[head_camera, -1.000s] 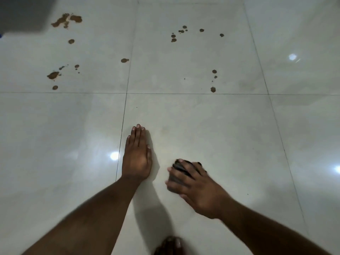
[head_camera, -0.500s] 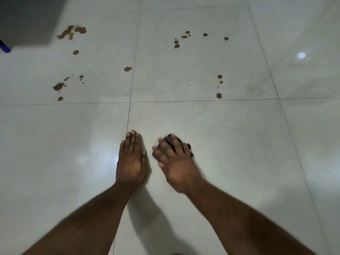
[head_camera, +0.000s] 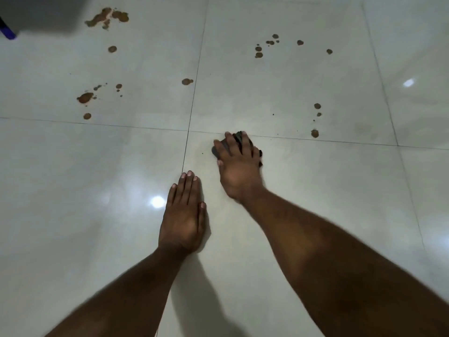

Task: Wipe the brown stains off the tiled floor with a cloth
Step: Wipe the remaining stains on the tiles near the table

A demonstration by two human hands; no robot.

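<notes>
Stains (head_camera: pixel 107 18) of brown liquid spot the glossy pale tiled floor (head_camera: pixel 291 215) across its far half, and you kneel over the near tiles with both arms stretched forward.

Your right hand (head_camera: pixel 239 166) presses a dark cloth (head_camera: pixel 239 138) onto the floor just near of the grout line that runs left to right, close to where it crosses the line running away from you. Its fingers (head_camera: pixel 229 144) are spread and bent over the bunched cloth, holding it down; the cloth shows only as dark folds between and beyond your fingers and at the right edge of your hand.

Your left hand (head_camera: pixel 183 215) lies flat on the tile, nearer to you and just left of your right hand, fingers straight and together, thumb alongside, holding nothing.

The stains sit in groups. At far left there is a large blotch with a round drop below it, then a second cluster (head_camera: pixel 85 98) nearer to you on the same tile. One single drop (head_camera: pixel 187 81) lies just left of the lengthwise grout line. On the far right tile a scatter of small drops (head_camera: pixel 269 43) lies at the far end, and a short column of three drops (head_camera: pixel 315 133) ends just far of the crosswise line, to the right of the cloth and well apart from it.

A dark object fills the far left corner, with a blue piece (head_camera: pixel 7 32) at its edge.
</notes>
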